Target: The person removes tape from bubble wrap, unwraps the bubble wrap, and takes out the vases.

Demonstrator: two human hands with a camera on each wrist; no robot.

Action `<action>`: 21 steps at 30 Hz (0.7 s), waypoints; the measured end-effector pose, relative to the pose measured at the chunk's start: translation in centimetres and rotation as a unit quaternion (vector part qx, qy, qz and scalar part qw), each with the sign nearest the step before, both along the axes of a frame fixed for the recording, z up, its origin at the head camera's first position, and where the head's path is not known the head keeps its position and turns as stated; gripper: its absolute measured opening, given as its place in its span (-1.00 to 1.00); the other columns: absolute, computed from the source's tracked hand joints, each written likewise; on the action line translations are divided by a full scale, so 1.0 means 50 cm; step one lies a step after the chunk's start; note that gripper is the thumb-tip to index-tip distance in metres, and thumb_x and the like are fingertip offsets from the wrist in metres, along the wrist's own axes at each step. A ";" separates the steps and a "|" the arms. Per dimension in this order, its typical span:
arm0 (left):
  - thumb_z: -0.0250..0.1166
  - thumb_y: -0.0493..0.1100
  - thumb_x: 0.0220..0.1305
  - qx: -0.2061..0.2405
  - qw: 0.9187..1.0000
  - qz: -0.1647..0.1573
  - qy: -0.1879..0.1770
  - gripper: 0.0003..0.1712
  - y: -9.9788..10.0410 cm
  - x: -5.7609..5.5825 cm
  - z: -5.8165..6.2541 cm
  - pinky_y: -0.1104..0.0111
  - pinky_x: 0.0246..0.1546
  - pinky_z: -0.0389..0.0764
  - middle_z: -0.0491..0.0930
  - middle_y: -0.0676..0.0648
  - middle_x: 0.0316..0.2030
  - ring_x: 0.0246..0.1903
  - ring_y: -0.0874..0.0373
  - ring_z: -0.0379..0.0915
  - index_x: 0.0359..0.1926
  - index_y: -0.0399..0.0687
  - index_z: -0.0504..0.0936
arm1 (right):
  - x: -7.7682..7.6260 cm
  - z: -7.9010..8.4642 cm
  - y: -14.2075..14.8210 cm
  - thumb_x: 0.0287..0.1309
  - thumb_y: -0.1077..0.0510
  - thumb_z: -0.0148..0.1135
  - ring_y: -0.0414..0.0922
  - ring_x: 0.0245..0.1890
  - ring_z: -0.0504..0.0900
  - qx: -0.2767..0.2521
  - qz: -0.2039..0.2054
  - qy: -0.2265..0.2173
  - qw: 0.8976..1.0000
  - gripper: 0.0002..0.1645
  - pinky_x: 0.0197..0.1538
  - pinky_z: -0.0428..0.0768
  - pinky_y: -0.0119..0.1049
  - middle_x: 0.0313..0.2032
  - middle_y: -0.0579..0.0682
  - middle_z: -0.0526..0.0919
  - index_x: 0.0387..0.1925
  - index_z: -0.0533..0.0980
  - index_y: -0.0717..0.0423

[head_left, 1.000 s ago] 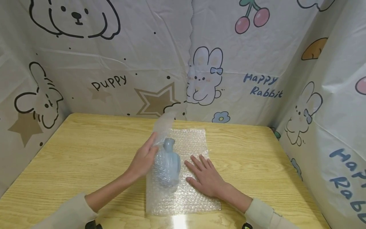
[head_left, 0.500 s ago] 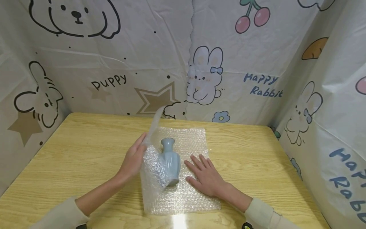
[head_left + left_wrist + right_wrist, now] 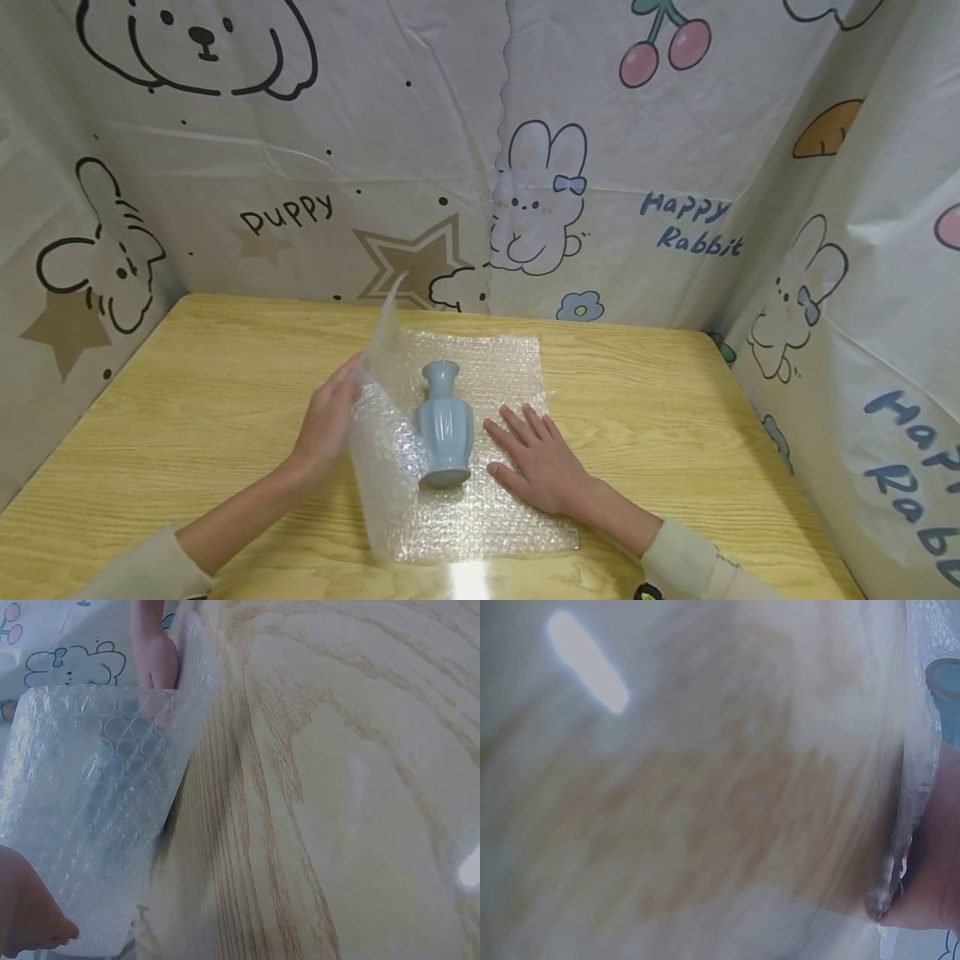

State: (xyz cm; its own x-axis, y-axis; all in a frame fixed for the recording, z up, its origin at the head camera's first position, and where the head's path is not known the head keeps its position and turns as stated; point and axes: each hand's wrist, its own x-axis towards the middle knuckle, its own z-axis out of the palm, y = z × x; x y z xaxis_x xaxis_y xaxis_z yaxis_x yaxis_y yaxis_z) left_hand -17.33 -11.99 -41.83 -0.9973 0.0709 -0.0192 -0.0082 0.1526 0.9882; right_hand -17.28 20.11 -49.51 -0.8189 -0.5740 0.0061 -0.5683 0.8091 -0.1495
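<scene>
A pale blue vase [image 3: 445, 429] lies on a sheet of bubble wrap [image 3: 487, 525], its neck toward the back of the table. My left hand [image 3: 322, 425] pinches the sheet's left edge and holds that flap raised beside the vase. In the left wrist view, the raised bubble wrap [image 3: 97, 772] stands between the left hand [image 3: 30, 907] and the right hand. Flat on the sheet, fingers spread, my right hand [image 3: 540, 467] rests just right of the vase. The right wrist view catches part of the right hand [image 3: 937, 847] and the vase's end [image 3: 946, 686].
The wooden table [image 3: 225, 400] carries the sheet near its front edge, where a bright reflection shows. A cartoon-printed curtain [image 3: 405, 167] hangs behind the table and along both sides.
My left hand has moved left, pulling the bubble wrap flap back off the vase, which was covered on its left side and now shows almost fully. The right hand has stayed in place.
</scene>
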 end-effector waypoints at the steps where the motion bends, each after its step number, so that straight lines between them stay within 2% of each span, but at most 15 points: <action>1: -0.24 -0.12 0.57 0.000 1.000 0.000 0.000 -0.38 -0.003 0.000 -0.002 -0.03 0.46 -0.13 -0.04 -0.07 0.55 0.51 -0.10 -0.18 0.58 -0.03 0.02 | 0.000 0.000 0.000 0.49 -0.35 -0.27 0.24 0.51 -0.10 -0.001 0.000 0.000 1.000 -0.22 0.44 -0.02 0.23 0.54 0.08 0.01 0.57 0.09 -0.13; 9: -0.27 -0.17 0.53 0.020 1.000 0.011 -0.021 -0.37 -0.020 -0.001 -0.006 0.07 0.48 -0.13 -0.03 -0.06 0.55 0.51 -0.04 -0.21 0.57 -0.11 0.02 | 0.000 -0.002 0.001 0.49 -0.34 -0.26 0.23 0.51 -0.11 -0.007 0.000 -0.006 1.000 -0.22 0.45 -0.04 0.22 0.55 0.08 -0.01 0.57 0.07 -0.13; 16: -0.22 -0.27 0.41 0.083 0.994 0.032 -0.063 -0.34 -0.032 -0.005 -0.015 0.14 0.45 0.01 0.03 -0.10 0.53 0.48 0.03 -0.09 0.51 -0.27 0.14 | 0.000 -0.003 0.001 0.49 -0.33 -0.25 0.23 0.51 -0.12 -0.009 0.001 -0.006 1.000 -0.23 0.45 -0.05 0.22 0.55 0.08 -0.01 0.57 0.07 -0.14; 21: -0.19 -0.30 0.36 0.124 0.988 0.032 -0.088 -0.30 -0.044 -0.009 -0.024 0.23 0.48 -0.10 -0.03 -0.11 0.54 0.51 0.06 -0.20 0.52 -0.34 0.06 | -0.001 -0.004 0.002 0.49 -0.34 -0.25 0.23 0.51 -0.12 -0.007 0.001 -0.005 1.000 -0.23 0.45 -0.05 0.21 0.55 0.08 -0.01 0.57 0.07 -0.14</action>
